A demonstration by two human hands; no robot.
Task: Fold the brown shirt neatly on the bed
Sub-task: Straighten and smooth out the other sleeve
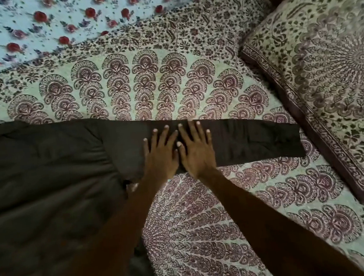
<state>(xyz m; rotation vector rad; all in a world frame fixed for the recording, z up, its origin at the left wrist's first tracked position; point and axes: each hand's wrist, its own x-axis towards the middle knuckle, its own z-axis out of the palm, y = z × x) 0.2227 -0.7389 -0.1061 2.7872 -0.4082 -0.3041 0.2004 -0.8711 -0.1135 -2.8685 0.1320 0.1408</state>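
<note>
Both hands pressing a brown shirt (pixel 46 173) flat on the bed (pixel 206 213)

Left hand (pixel 160 155) and right hand (pixel 196 149) are lying side by side, fingers spread wide, holding nothing.

Both forearms bare, no sleeves or jewellery.

A home bedroom: a bed (pixel 172 89) spread with a maroon block-printed sheet, a matching pillow (pixel 325 68) at its right edge, a rose-patterned cloth (pixel 54 23) along the far edge.
</note>
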